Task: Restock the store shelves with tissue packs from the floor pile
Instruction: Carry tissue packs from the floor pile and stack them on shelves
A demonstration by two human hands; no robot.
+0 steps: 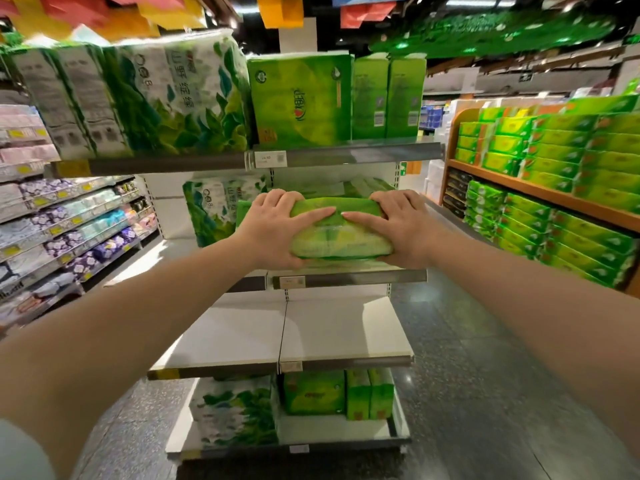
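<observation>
Shelf (349, 281), tissue pack (341, 239) half-hidden by hands

A shop aisle — a supermarket's paper-goods section. Grey metal shelves (346, 152) with price tags (270, 158) on their front edges hold wrapped tissue packs (301, 98) and toilet roll bundles (156, 95). A wooden display (540, 192) at right is stacked with green packs — coloured banners (138, 12) hang overhead
</observation>
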